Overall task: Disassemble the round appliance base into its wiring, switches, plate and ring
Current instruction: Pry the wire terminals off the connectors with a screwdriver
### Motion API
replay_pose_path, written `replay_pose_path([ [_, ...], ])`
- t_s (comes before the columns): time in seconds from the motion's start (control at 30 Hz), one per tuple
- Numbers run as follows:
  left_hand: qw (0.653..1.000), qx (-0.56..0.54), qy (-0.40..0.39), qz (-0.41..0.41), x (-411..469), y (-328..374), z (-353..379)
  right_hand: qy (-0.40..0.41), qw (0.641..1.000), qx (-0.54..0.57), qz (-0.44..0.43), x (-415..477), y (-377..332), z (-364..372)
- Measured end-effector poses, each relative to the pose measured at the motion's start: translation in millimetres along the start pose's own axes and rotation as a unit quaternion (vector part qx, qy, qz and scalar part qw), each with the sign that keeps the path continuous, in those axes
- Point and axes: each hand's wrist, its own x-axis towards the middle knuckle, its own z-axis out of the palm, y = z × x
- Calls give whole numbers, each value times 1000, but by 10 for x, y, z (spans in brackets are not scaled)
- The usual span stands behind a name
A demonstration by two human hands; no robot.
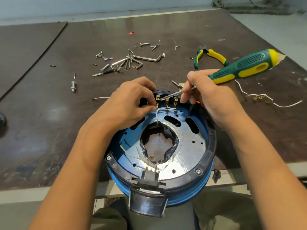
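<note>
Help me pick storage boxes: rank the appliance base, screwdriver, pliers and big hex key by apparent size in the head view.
1. appliance base
2. screwdriver
3. pliers and hex key: they look alike and lie farther from the camera, so unranked.

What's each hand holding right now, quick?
Left hand: pinching the white wire at the switch terminals.
Right hand: gripping the green-and-yellow screwdriver, tip at the terminals.

Dark lump [2,121] half beyond the left edge.
</note>
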Motion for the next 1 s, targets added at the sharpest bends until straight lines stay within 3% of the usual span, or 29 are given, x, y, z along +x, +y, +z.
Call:
replay_pose_path([
  [0.6,1000,2,-8,17,9,-8,-4,59,990,75,107,136,93,18],
  [0.67,1000,2,-8,16,13,-2,-3,48,993,75,80,120,104,15],
  [0.8,1000,-5,-7,9,18,3,-2,-40,997,3,-64,20,88,-87],
  [1.0,1000,-18,-5,2,11,-7,-4,-142,978,-96,-119,-75,78,-197],
])
